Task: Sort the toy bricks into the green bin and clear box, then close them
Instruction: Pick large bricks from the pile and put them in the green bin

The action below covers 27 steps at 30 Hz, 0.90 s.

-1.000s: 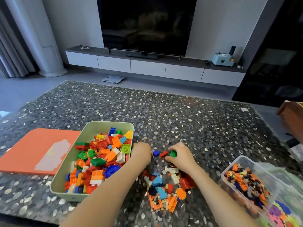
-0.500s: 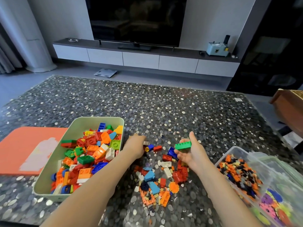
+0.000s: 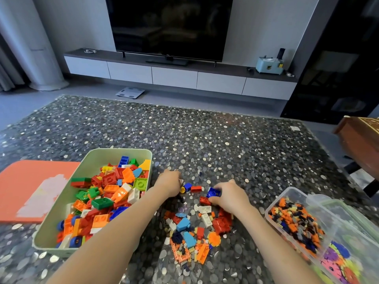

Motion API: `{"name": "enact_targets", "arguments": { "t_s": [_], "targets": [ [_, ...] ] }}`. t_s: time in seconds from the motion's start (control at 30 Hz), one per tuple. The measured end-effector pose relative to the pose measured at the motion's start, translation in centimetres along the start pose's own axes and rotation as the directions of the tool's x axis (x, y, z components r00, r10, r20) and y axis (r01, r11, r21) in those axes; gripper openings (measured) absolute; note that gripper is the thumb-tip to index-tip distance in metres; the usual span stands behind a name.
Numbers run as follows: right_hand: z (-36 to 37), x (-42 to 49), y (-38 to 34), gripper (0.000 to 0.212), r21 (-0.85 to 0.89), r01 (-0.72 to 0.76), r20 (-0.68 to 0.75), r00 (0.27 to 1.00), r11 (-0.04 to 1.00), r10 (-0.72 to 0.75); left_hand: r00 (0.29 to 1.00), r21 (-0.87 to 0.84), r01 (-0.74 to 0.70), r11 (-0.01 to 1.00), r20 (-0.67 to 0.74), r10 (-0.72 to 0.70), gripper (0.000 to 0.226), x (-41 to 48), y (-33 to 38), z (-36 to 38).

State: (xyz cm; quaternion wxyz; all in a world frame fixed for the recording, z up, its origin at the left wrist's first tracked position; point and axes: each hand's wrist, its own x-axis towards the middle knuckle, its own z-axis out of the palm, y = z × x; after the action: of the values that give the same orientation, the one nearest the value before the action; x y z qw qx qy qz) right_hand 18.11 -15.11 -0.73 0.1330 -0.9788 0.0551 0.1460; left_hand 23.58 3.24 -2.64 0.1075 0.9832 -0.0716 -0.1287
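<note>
You kneel over a dark pebble-patterned surface (image 3: 205, 136) in front of a television cabinet. The pale green bin (image 3: 114, 153) stands open at your left, its long axis running away from you and leaning a little right at the far end; it is heaped with large red, orange, green, blue and white bricks. Its orange lid (image 3: 22, 181) lies flat just beside it on the left. At the right edge the clear box (image 3: 287, 192) is also open, angled from near right to far left and holding tiny orange, black and blue pieces, with purple and pink ones nearer you. Between the two containers a loose brick pile (image 3: 190, 232) is spread out. Your left hand (image 3: 169, 184) rests knuckles-up at the pile's far edge, its fingers hidden, so its grip cannot be told. Your right hand (image 3: 231, 196) curls fingers and thumb around a blue brick (image 3: 213, 192), with a red brick (image 3: 204, 200) just beside it.
</note>
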Motion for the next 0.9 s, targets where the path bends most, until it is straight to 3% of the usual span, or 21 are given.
{"name": "enact_targets", "arguments": {
  "t_s": [0.17,0.3,0.37,0.43,0.5,0.57,0.67,0.8,0.87,0.9],
  "targets": [
    [0.2,-0.2,0.3,0.041,0.045,0.076,-0.129,0.989,0.996,-0.07,0.995,0.128,-0.025,0.991,-0.088,0.037,0.035,-0.1,0.6,0.8],
    [0.6,-1.1,0.8,0.033,0.418,0.124,-0.213,0.976,0.9,-0.036,0.993,0.182,-0.005,0.983,-0.119,0.027,0.034,-0.1,0.6,1.0],
    [0.8,-1.3,0.8,0.032,0.673,-0.005,-0.08,0.994,0.739,0.08,0.993,0.156,0.009,0.988,-0.118,0.01,0.033,-0.2,0.6,0.9],
    [0.6,-1.6,0.7,0.031,0.869,-0.333,0.3,0.943,0.367,0.146,0.992,0.093,0.035,0.995,-0.121,-0.023,0.032,-0.2,0.6,0.8],
    [0.3,-2.3,0.9,0.03,0.83,-0.554,0.555,0.832,-0.058,-0.015,0.989,0.017,0.062,0.998,-0.137,-0.059,0.03,-0.4,0.6,0.6],
    [0.1,-2.7,1.2,0.031,0.726,-0.618,0.597,0.784,-0.303,-0.17,0.985,-0.043,0.072,0.996,-0.154,-0.078,0.028,-0.6,0.5,0.4],
    [0.4,-2.8,1.5,0.028,0.6,-0.608,0.561,0.783,-0.519,-0.269,0.981,-0.173,0.101,0.98,-0.147,-0.127,0.027,-1.1,0.7,-0.3],
    [1.2,-3.0,1.5,0.032,0.495,-0.581,0.518,0.794,-0.646,-0.318,0.983,-0.364,0.132,0.922,-0.069,-0.168,0.026,-1.5,1.0,-1.2],
    [1.3,-3.3,1.2,0.027,0.482,-0.572,0.496,0.802,-0.663,-0.332,0.985,-0.564,0.148,0.812,0.009,-0.173,0.02,-2.0,1.1,-1.7],
    [1.2,-3.4,0.9,0.027,0.482,-0.57,0.487,0.806,-0.665,-0.338,0.983,-0.684,0.17,0.709,0.068,-0.17,0.019,-2.4,1.2,-2.1]
  ]
}}
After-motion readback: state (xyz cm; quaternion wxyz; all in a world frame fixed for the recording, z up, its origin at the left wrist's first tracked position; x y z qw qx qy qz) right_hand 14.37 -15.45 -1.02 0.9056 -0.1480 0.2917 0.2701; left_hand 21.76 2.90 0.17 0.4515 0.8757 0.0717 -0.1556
